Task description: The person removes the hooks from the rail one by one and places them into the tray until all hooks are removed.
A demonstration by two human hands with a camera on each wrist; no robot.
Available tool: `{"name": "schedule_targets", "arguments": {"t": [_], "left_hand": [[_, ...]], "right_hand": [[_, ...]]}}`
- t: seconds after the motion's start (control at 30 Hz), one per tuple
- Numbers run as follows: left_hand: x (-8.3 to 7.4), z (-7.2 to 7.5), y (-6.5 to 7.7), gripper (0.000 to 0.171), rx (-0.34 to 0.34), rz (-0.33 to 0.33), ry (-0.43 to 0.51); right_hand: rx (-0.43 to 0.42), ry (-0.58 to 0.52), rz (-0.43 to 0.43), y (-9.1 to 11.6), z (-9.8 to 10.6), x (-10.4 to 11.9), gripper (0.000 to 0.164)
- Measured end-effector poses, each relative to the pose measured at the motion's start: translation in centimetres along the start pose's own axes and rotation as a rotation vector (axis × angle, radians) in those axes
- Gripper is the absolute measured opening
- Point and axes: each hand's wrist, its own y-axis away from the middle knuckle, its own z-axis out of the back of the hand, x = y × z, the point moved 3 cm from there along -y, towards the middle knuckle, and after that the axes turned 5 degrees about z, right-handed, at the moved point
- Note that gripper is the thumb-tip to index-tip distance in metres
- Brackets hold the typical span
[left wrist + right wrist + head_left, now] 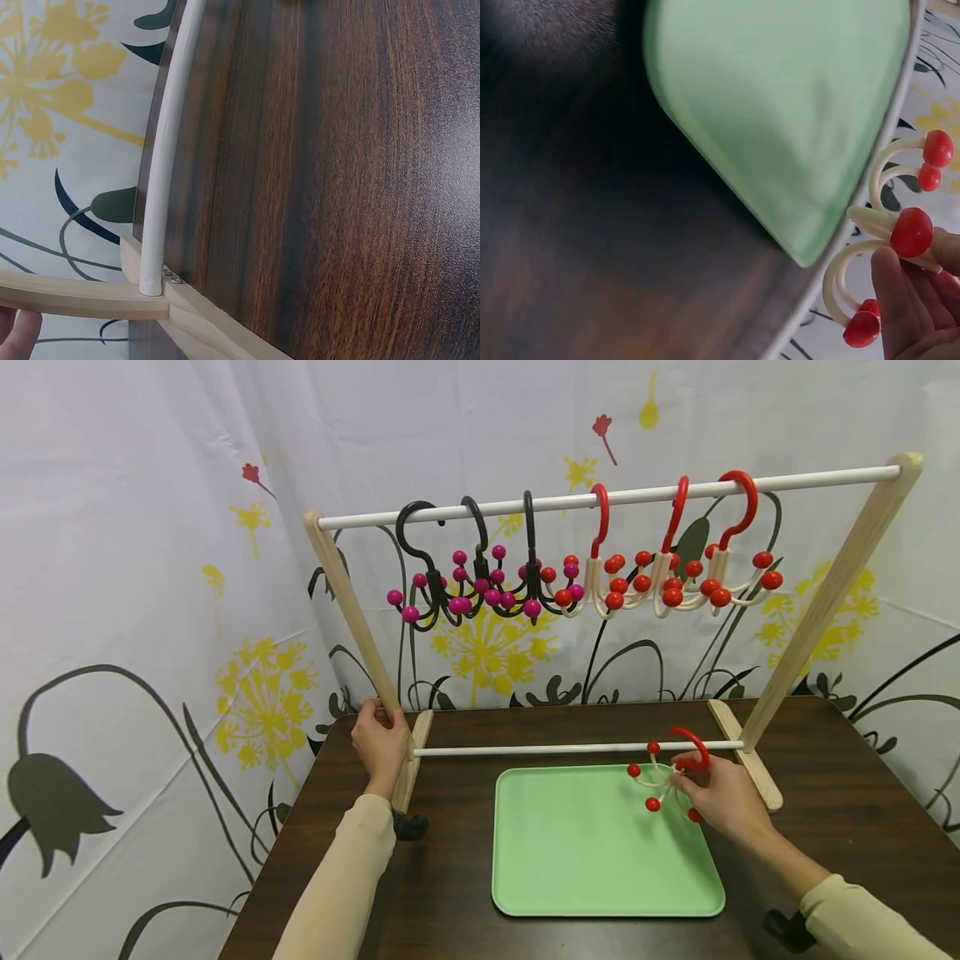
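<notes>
Beige sleeves (337, 877) flank a green tray (585, 843) before a rack (562, 502) holding hangers (662, 570).

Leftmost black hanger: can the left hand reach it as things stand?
Probably yes: the left hand's grip holds the left post and would first have to let go, but the way up to the leftmost black hanger looks free.

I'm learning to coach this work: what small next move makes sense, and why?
Perhaps raise the red-hooked hanger toward the bare right stretch of the top bar: the right grip holds it low, near the tray, while three matching hangers hang on that bar.
</notes>
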Motion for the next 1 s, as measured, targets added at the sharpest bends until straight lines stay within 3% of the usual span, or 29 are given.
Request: {"name": "schedule_targets", "arguments": {"t": [0.33, 1.0], "left_hand": [[0.0, 0.1, 0.0, 0.012, -0.003, 0.009, -0.006], [0.0, -0.1, 0.0, 0.012, 0.0, -0.001, -0.01]], "right_hand": [[0.031, 0.019, -0.017, 0.0, -2.2, -0.5, 0.029], [0.017, 0.019, 0.007, -0.1, -2.8, -0.8, 0.023]]}}
